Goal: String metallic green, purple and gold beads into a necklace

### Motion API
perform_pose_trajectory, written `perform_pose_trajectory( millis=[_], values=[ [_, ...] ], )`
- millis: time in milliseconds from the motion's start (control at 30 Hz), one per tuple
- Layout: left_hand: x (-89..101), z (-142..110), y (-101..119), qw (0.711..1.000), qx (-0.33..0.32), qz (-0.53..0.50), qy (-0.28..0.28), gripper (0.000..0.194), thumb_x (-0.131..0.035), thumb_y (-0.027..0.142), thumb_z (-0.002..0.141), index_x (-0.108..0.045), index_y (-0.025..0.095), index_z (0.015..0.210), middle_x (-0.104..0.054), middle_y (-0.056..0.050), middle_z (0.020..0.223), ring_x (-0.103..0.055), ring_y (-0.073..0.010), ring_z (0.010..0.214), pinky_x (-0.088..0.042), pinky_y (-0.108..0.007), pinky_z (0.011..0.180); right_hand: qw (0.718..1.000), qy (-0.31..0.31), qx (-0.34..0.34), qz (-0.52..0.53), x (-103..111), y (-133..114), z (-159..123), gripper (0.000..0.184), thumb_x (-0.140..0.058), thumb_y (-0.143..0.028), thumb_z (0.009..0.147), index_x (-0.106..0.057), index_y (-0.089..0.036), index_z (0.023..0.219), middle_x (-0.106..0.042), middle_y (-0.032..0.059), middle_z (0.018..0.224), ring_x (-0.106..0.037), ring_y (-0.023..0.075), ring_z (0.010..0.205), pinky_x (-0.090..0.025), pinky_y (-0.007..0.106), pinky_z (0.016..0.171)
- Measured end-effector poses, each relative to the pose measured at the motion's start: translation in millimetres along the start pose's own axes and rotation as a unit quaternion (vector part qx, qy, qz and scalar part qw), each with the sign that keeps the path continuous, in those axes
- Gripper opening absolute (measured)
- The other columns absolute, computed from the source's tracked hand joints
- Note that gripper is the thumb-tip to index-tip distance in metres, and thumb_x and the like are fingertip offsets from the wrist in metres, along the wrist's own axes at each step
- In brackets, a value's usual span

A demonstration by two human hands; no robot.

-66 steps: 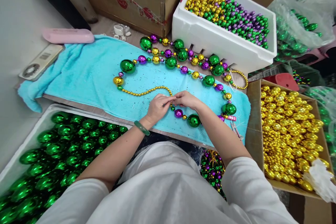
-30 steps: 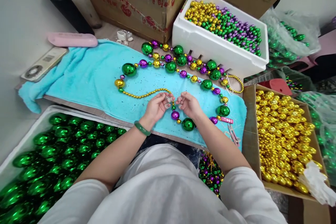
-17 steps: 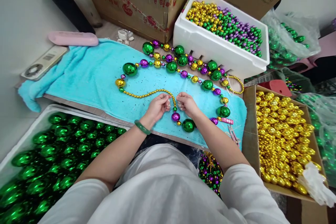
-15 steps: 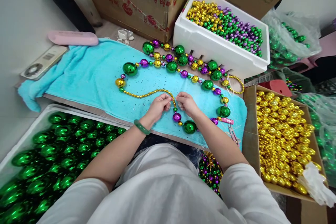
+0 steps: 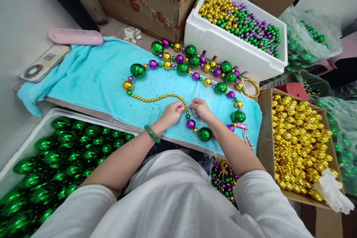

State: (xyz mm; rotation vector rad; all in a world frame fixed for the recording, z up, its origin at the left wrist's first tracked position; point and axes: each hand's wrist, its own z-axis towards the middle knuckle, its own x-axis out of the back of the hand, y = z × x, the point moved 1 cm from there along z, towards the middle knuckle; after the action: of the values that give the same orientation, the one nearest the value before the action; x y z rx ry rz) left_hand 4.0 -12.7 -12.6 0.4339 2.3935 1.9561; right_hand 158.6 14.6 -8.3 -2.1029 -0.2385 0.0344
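Note:
A bead necklace of green, purple and gold balls lies in a loop on a turquoise towel. Its run of small gold beads curves to the gap between my hands. My left hand, with a green bangle on the wrist, pinches thin white string just left of the beads. From the other side, my right hand pinches the same string, and a fine strand stretches between the two. Below my fingers sit a small green bead, a purple ball and a large green ball.
Behind the towel stands a white foam box of small beads, with finished-looking strands along it. Green balls fill a tray at left; gold beads fill a cardboard box at right. Small scissors and a pink-labelled item lie at the towel's right.
My hands have drawn slightly apart, with string now visible between them. The purple and large green balls below have shifted a little to the right.

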Motion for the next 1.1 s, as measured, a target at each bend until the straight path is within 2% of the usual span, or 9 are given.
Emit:
perform_pose_trajectory(
  millis=[167, 400, 533, 667, 733, 800, 900, 1000, 1100],
  values=[
    [-0.4, -3, 3, 0.997, -0.029, 0.073, 0.002, 0.014, -0.047, 0.019, 0.078, -0.048, 0.02, 0.064, -0.045, 0.004, 0.057, -0.044, -0.0147, 0.061, -0.032, -0.027, 0.061, 1.0, 0.01, 0.019, 0.008, 0, 0, -6, 0.021, -0.064, -0.026, 0.067, -0.042, -0.023, 0.067, -0.038, -0.0107, 0.034, -0.028, 0.007, 0.03, -0.02, 0.02, 0.031],
    [-1.7, -4, 3, 0.994, -0.031, 0.102, 0.006, 0.014, -0.047, 0.017, 0.077, -0.05, 0.02, 0.064, -0.047, 0.004, 0.056, -0.045, -0.0139, 0.06, -0.033, -0.027, 0.061, 0.999, 0.027, 0.023, 0.028, 1, 2, -6, 0.019, -0.061, -0.023, 0.068, -0.042, -0.023, 0.067, -0.037, -0.0109, 0.034, -0.027, 0.0066, 0.029, -0.019, 0.019, 0.031],
    [-2.3, 2, 4, 0.999, 0.007, 0.034, 0.005, 0.012, -0.051, 0.02, 0.077, -0.055, 0.019, 0.066, -0.05, 0.005, 0.052, -0.045, -0.0123, 0.052, -0.036, -0.025, 0.056, 0.998, 0.014, 0.015, 0.064, 9, 0, -7, 0.025, -0.069, -0.029, 0.066, -0.045, -0.022, 0.067, -0.04, -0.0099, 0.041, -0.036, 0.0071, 0.036, -0.025, 0.018, 0.034],
    [-3.8, 8, 7, 0.993, 0.092, -0.077, 0.006, 0.012, -0.06, 0.027, 0.077, -0.066, 0.016, 0.074, -0.061, 0.001, 0.059, -0.054, -0.012, 0.051, -0.041, -0.024, 0.052, 0.996, 0.032, 0.078, 0.017, 23, -1, -13, 0.024, -0.072, -0.037, 0.065, -0.057, -0.019, 0.069, -0.063, 0.0022, 0.071, -0.055, 0.0134, 0.061, -0.041, 0.022, 0.046],
    [-3.6, 11, 9, 0.992, 0.11, -0.063, 0.019, 0.013, -0.062, 0.026, 0.076, -0.07, 0.016, 0.078, -0.066, -0.001, 0.066, -0.058, -0.0122, 0.053, -0.043, -0.024, 0.053, 0.982, 0.069, 0.162, -0.063, 30, -5, -19, 0.02, -0.07, -0.036, 0.068, -0.061, -0.019, 0.068, -0.066, 0.0059, 0.087, -0.059, 0.0169, 0.075, -0.047, 0.026, 0.055],
    [-2.9, 14, 12, 0.995, 0.1, -0.001, 0.016, 0.015, -0.061, 0.025, 0.077, -0.073, 0.017, 0.079, -0.07, -0.001, 0.071, -0.059, -0.0124, 0.052, -0.044, -0.025, 0.055, 0.949, 0.09, 0.26, -0.153, 34, -13, -26, 0.014, -0.067, -0.032, 0.073, -0.063, -0.019, 0.067, -0.067, 0.0073, 0.095, -0.06, 0.0199, 0.088, -0.049, 0.029, 0.065],
    [-2.2, 19, 22, 0.99, 0.025, 0.139, -0.019, 0.018, -0.06, 0.025, 0.078, -0.076, 0.017, 0.075, -0.069, -0.001, 0.064, -0.058, -0.0139, 0.055, -0.043, -0.026, 0.059, 0.896, 0.054, 0.352, -0.265, 33, -29, -34, 0.011, -0.062, -0.025, 0.08, -0.065, -0.02, 0.071, -0.067, 0.0084, 0.101, -0.061, 0.0203, 0.093, -0.048, 0.032, 0.074],
    [-2.7, 20, 33, 0.97, -0.05, 0.231, -0.053, 0.019, -0.059, 0.023, 0.077, -0.077, 0.017, 0.071, -0.068, -0.002, 0.06, -0.058, -0.0158, 0.061, -0.04, -0.027, 0.062, 0.871, -0.001, 0.376, -0.317, 29, -44, -34, 0.01, -0.059, -0.018, 0.081, -0.065, -0.019, 0.073, -0.067, 0.009, 0.107, -0.061, 0.0172, 0.084, -0.047, 0.031, 0.073],
    [-3.1, 20, 39, 0.966, -0.059, 0.239, -0.076, 0.019, -0.057, 0.017, 0.074, -0.076, 0.017, 0.07, -0.07, -0.002, 0.065, -0.06, -0.0157, 0.066, -0.04, -0.026, 0.064, 0.878, -0.038, 0.349, -0.326, 24, -52, -25, 0.01, -0.057, -0.013, 0.078, -0.064, -0.017, 0.072, -0.068, 0.0076, 0.103, -0.057, 0.0129, 0.072, -0.045, 0.027, 0.067]
  ],
)
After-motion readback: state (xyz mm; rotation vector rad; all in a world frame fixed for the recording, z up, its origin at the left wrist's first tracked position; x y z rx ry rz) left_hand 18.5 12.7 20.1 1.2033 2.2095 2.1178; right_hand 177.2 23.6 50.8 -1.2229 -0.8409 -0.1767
